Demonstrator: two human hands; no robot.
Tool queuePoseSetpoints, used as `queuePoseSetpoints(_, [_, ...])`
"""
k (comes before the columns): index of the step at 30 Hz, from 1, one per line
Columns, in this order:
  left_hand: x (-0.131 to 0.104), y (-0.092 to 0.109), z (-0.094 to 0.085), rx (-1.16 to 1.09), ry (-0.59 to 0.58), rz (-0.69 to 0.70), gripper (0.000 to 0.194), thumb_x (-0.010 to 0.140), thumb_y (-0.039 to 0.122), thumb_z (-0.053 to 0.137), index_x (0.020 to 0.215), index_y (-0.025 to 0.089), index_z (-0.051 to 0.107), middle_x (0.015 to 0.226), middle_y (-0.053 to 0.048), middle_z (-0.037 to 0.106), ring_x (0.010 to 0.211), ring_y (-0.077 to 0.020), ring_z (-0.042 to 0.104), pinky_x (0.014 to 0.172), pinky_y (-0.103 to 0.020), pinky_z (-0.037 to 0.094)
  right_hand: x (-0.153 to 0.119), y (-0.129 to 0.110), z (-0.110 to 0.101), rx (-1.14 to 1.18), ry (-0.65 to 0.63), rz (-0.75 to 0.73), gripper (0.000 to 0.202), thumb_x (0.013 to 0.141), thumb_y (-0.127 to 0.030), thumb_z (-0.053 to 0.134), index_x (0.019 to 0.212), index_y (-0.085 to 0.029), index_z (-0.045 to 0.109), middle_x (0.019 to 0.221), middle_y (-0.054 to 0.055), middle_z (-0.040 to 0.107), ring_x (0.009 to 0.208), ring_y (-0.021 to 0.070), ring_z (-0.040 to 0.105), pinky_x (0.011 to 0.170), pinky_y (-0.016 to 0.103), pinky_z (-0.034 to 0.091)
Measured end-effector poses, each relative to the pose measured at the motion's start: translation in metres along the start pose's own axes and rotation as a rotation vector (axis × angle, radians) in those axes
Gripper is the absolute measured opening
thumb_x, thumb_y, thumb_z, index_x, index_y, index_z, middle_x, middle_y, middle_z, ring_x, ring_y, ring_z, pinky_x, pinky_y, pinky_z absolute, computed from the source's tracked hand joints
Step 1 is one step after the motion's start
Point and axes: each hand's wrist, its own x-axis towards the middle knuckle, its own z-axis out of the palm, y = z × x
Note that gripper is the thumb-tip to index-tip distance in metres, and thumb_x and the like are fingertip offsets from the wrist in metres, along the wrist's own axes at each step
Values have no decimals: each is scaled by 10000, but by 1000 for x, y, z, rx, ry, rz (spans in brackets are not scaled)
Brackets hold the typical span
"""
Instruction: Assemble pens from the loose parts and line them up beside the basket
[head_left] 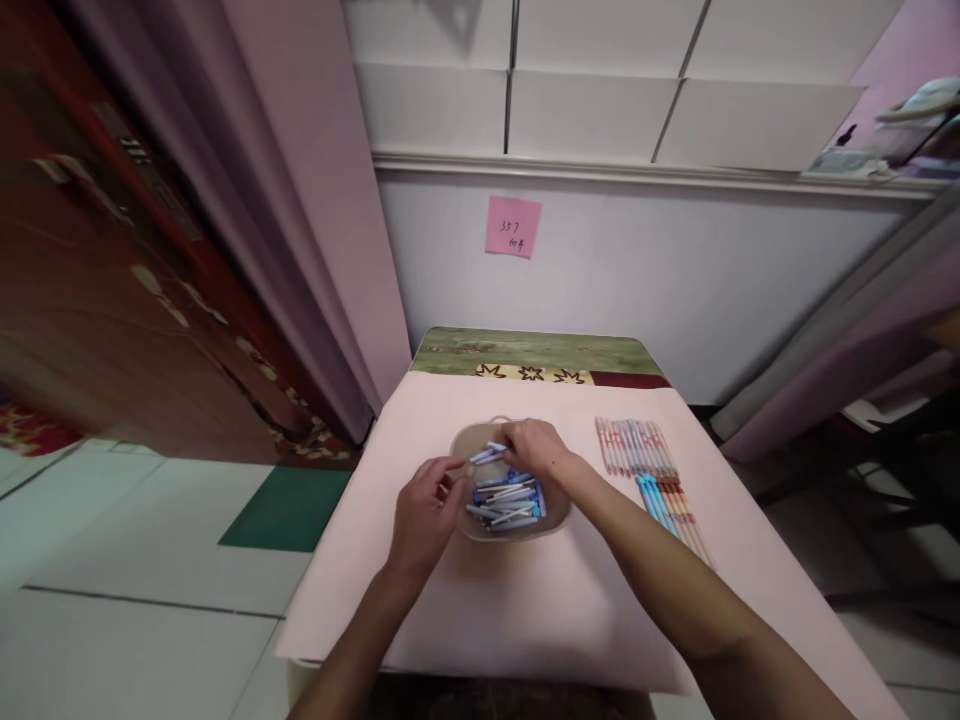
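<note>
A shallow translucent container (556, 517) stands on the pale pink table cover, with several blue, grey and white pens (510, 505) lying loose inside. My right hand (536, 447) reaches over its far right side, fingers closed on a few light blue pens (487, 454) that point left. At the container's left rim is my left hand (431, 500), thumb and fingers apart, fingertips close to the ends of those pens. It appears to hold nothing. To the right, pens with reddish and pale patterns (636, 447) lie side by side in a row. Nearer me are blue pens (656, 502) and orange-brown pens (686, 515).
The pink-covered table (525, 610) has a green patterned far end (540, 348). Behind it, a pink note (513, 227) is stuck on the white wall. A reddish-brown door (150, 300) and a purple curtain (300, 200) are at left. A green mat (285, 508) lies on the floor.
</note>
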Motion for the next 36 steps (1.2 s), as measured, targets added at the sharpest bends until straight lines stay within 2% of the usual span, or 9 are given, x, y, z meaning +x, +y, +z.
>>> queuePoseSetpoints(3, [7,8,10,55,-58,170,301,823,227,580,1117,245,644,1147,-71,655,920,-206,633,838,-320,482,-15,-3,-22,82,33,-88,171,787,-289,579,900,-217,686,873,31,713,793,162,638,665,221,417])
queuePoseSetpoints(6, [9,11,20,29,-75,214,321,830,196,576,1131,271,655,1124,-68,680,1048,-245,607,940,-343,434,-25,-10,-29,268,80,-153,93,740,-239,607,782,-195,677,747,-11,671,663,108,579,577,186,372])
queuePoseSetpoints(11, [4,15,21,-161,-39,105,307,784,160,633,1055,283,709,1058,-63,706,1023,-242,615,951,-319,422,-28,-13,-24,824,-84,-173,112,758,-225,565,728,-149,642,561,-44,557,514,83,491,478,177,353])
queuePoseSetpoints(13, [4,17,14,-254,6,27,281,751,167,675,1006,274,725,996,-55,717,952,-220,628,905,-298,450,-27,-7,-23,988,-161,-234,211,794,-322,571,867,-144,658,624,-29,605,532,93,531,496,188,403])
queuePoseSetpoints(15, [5,17,3,-383,53,-110,219,729,199,706,943,240,727,855,-44,716,753,-173,630,714,-254,500,-27,4,-23,1105,-90,-250,346,816,-403,570,1042,-150,635,728,-1,658,586,108,579,542,208,449])
queuePoseSetpoints(18, [6,7,-12,-739,115,-430,202,696,225,742,884,167,695,747,-32,687,512,-86,524,435,-181,403,-27,26,-16,891,227,-25,345,872,-386,495,1083,-148,627,763,33,690,634,126,614,601,224,465])
queuePoseSetpoints(21, [5,-11,-20,-1085,181,-719,155,714,145,716,860,122,671,837,-68,697,509,-48,513,408,-138,385,-28,39,1,445,353,239,255,865,-287,481,977,-167,676,824,64,719,741,161,643,682,244,448])
queuePoseSetpoints(26, [1,-25,-11,-1210,173,-838,83,803,86,609,856,92,674,832,-84,689,522,-51,531,407,-130,412,-22,31,32,287,257,305,232,806,-182,499,856,-170,725,856,106,735,813,200,656,726,257,428])
queuePoseSetpoints(36, [-5,-14,-8,-1214,149,-823,84,814,106,614,875,97,670,839,-83,686,528,-55,547,420,-134,443,25,18,59,129,14,297,227,856,-146,516,927,-93,724,925,150,715,892,215,649,789,262,464])
